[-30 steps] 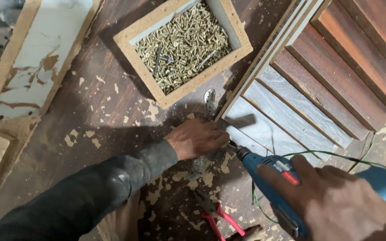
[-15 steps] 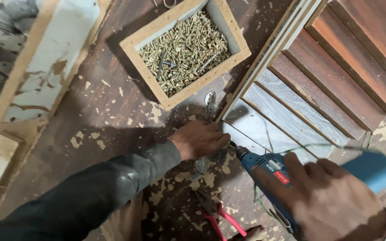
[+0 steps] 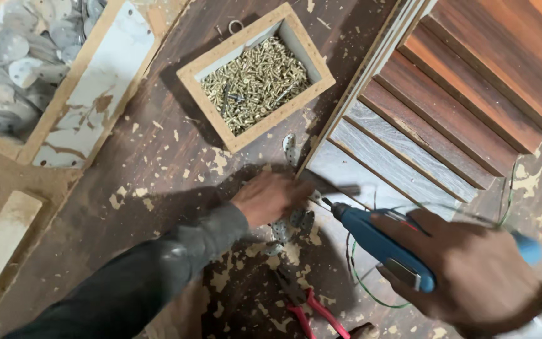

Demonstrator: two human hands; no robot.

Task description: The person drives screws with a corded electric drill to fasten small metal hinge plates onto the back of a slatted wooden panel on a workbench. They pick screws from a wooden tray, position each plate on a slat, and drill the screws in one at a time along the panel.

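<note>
Right grip [image 3: 472, 270]: wrapped tight around the body of the blue power drill [image 3: 381, 242]; fingers folded over the top of the housing, bit pointing away from the palm toward the left grip.
Left grip [image 3: 271, 198]: pressed knuckles-up on the table [image 3: 158, 182], fingers curled; whatever was pinched beneath could not be told, hidden by the hand itself.
Drill position: in the right grip, tip just short of the left grip, close to the near corner of the slatted wooden panel [image 3: 421, 132].
Drill handling: judged moderately heavy and rigid, hard plastic shell, not fragile; best held around the body behind the chuck, as found; bit end to be kept clear of fingers. Thin green cord [image 3: 359, 276] trailing below the drill, liable to snag.
Metal plates [image 3: 293, 226]: small perforated brackets lying under and just beside the left grip; judged light, stiff, thin-edged, awkward to lift off a flat surface; better slid to an edge or pinched by a corner.
Screw box [image 3: 255, 75]: open wooden tray of brass-coloured screws, beyond the left grip; contents small, loose, easily spilled.
Red-handled pliers [image 3: 308, 307]: lying on the table, nearer the body than both grips, untouched.
Disc tray [image 3: 7, 69]: grey metal discs, well off to the far left of the left grip.
Table surface: dark, paint flaked, rough; little slip expected.
</note>
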